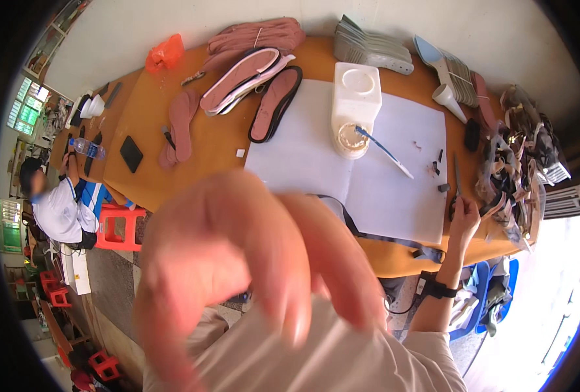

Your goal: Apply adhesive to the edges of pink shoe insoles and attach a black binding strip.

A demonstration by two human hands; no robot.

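Observation:
My left hand point(238, 242) looms very close to the camera, large and blurred. Its fingers curve downward, apart, and nothing shows between them. At the table's right side, my right hand point(465, 219) has its fingers closed at the dark handles of a pair of scissors point(458, 175), whose blades point away from me. A white plastic jug point(356, 98) lies on pale sheets point(388, 189), with creamy paste in its cut opening. Across that opening rests a blue-and-white brush point(386, 155). Left of the sheets are a black-rimmed pink sole point(275, 104) and pink insoles point(183, 124).
Behind lie a bundle of pink insoles point(257, 36), grey insole stacks point(368, 49) and an orange bag point(166, 52). Strap scraps point(512, 170) heap at right. A phone point(131, 154) lies left; beyond, another person point(58, 206) sits near a red stool point(119, 225).

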